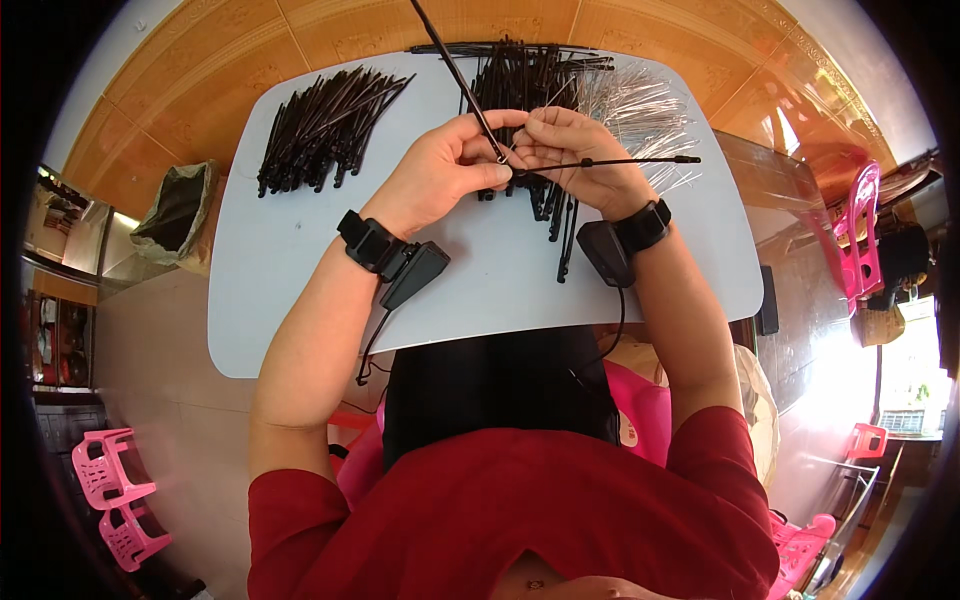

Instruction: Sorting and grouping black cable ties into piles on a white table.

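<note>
Rightward from left grip [450, 168], black rod [587, 162]

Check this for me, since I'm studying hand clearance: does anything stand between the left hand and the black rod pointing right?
Nothing visible does: the left hand has its thumb tip at the left end of that black rod. A second black rod slants up from the same hand without visibly blocking it.

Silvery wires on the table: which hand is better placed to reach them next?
Probably the right hand: the silvery wires lie just beyond it, while the left hand sits farther away, a long black rod across its fingers.
</note>
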`<state>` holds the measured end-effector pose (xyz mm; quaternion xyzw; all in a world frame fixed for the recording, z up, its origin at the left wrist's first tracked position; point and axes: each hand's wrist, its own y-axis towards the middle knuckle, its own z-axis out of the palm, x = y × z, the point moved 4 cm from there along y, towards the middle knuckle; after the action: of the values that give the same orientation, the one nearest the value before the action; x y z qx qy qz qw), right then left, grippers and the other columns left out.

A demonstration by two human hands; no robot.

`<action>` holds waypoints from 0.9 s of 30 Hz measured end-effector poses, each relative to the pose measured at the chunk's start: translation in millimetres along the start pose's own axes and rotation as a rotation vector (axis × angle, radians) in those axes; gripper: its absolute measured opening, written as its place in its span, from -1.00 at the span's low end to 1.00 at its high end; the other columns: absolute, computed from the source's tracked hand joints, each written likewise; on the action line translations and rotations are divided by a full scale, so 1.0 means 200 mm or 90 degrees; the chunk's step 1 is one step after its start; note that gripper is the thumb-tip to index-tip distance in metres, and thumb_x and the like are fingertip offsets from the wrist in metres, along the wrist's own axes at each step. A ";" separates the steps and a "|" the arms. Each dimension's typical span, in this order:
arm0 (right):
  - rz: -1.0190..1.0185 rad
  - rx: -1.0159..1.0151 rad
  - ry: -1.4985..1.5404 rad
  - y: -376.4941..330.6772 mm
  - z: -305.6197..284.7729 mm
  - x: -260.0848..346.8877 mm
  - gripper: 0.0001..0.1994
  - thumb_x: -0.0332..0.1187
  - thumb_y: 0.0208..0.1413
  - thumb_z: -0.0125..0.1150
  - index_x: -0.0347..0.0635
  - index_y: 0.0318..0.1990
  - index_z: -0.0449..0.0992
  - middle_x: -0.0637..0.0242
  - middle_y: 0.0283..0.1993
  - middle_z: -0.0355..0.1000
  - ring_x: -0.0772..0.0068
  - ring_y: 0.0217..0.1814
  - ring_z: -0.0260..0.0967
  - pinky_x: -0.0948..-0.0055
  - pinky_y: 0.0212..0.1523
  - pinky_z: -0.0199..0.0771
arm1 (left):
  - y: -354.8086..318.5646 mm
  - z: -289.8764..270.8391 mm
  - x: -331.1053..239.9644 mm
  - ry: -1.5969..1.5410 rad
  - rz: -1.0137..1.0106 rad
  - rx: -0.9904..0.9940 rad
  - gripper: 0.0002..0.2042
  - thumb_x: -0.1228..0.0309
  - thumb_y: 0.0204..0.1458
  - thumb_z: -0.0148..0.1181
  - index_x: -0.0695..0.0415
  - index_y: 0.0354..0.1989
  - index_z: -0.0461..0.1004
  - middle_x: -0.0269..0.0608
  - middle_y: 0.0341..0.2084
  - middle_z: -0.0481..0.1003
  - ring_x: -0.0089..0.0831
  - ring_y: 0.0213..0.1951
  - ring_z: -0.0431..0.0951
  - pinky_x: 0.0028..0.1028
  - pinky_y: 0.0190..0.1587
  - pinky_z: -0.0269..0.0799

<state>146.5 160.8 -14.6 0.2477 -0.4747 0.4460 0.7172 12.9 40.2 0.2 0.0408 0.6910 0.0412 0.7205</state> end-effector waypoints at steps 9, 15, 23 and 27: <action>-0.003 0.007 0.003 -0.01 0.01 0.01 -0.81 -0.35 0.30 0.08 -0.34 -0.14 0.41 0.23 -0.24 0.50 0.39 -0.19 0.54 0.48 -0.08 0.58 | 0.00 0.00 -0.01 -0.003 -0.002 0.009 -0.50 0.62 0.09 0.13 0.14 0.26 0.31 -0.38 -0.30 0.56 -0.64 -0.28 0.49 -0.57 -0.11 0.42; -0.005 -0.018 -0.006 0.00 -0.01 0.01 -0.82 -0.36 0.30 0.08 -0.33 -0.14 0.41 0.24 -0.23 0.51 0.41 -0.20 0.55 0.52 -0.10 0.59 | -0.01 0.00 -0.01 0.014 0.001 0.004 -0.51 0.62 0.07 0.14 0.13 0.24 0.35 -0.39 -0.33 0.55 -0.65 -0.30 0.48 -0.58 -0.13 0.41; -0.160 -0.124 -0.124 -0.01 0.04 0.06 -0.83 -0.39 0.21 0.20 -0.35 -0.19 0.47 0.20 -0.31 0.53 0.46 -0.32 0.53 0.55 -0.27 0.60 | 0.01 -0.02 0.02 0.061 0.037 -0.028 -0.58 0.58 0.08 0.18 0.18 0.16 0.39 -0.37 -0.35 0.56 -0.64 -0.32 0.49 -0.60 -0.20 0.42; -0.234 -0.143 -0.198 -0.04 0.07 0.09 -0.80 -0.42 0.19 0.23 -0.35 -0.12 0.44 0.20 -0.31 0.54 0.46 -0.31 0.54 0.55 -0.26 0.61 | 0.02 -0.03 0.04 0.054 -0.026 -0.105 -0.72 0.51 0.10 0.22 0.24 0.00 0.47 -0.34 -0.37 0.56 -0.63 -0.34 0.50 -0.60 -0.24 0.44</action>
<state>149.8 153.6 7.4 0.3142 -0.5728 0.2093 0.7276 6.3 44.1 -6.9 -0.0350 0.7159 0.0849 0.6921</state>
